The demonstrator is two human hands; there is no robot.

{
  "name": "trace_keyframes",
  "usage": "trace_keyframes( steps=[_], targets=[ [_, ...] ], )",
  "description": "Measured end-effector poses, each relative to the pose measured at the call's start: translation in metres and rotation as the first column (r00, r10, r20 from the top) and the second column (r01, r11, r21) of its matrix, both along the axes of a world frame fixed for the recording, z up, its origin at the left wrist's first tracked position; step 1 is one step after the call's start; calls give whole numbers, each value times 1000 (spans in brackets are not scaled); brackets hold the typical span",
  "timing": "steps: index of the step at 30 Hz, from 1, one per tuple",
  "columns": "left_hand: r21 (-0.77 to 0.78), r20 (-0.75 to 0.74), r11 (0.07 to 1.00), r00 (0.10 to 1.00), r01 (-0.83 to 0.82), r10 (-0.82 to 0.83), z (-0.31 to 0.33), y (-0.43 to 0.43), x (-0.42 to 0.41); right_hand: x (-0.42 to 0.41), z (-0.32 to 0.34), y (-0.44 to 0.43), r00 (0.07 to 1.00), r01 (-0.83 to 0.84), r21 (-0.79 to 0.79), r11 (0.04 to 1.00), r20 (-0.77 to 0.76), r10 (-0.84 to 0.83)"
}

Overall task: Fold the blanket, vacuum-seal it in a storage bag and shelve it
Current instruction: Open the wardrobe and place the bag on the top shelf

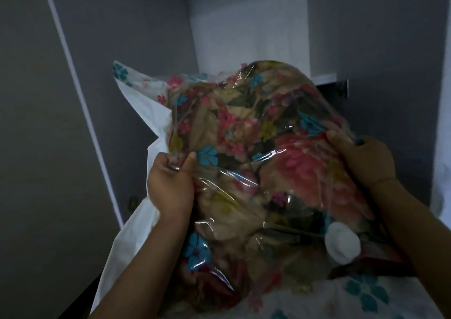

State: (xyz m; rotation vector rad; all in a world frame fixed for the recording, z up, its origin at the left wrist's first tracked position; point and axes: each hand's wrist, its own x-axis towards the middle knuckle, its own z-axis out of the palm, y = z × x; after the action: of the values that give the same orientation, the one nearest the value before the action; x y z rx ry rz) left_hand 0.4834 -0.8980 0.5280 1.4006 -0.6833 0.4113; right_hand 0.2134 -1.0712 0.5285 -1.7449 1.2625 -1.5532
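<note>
A clear storage bag [136, 94] printed with blue and pink flowers fills the middle of the head view, held up in front of me. Inside it is the bunched floral blanket [256, 147] in pink, tan and dark tones. A round white valve cap [341, 244] sits on the bag's lower right face. My left hand [168, 184] grips the bag's left side, thumb on the front and fingers curled into the plastic. My right hand [361, 157] grips the right edge, with its fingers wrapped behind the bag.
An open wardrobe compartment [249, 23] with a pale back panel lies straight ahead above the bag. A shelf edge [327, 77] shows just behind the bag's top right. A grey wardrobe door [48, 123] stands at the left, a side panel [444, 99] at the right.
</note>
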Motion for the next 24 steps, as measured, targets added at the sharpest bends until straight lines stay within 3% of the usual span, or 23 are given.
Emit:
trace_keyframes(
  steps=[14,24],
  targets=[
    [-228,-1,955,981,188,-193,129,-209,106,84,167,-151,987,162,-203,966,47,-155],
    [-246,-79,959,983,144,-168,192,-336,172,161,277,-304,978,86,-247,965,-165,-129]
  ],
)
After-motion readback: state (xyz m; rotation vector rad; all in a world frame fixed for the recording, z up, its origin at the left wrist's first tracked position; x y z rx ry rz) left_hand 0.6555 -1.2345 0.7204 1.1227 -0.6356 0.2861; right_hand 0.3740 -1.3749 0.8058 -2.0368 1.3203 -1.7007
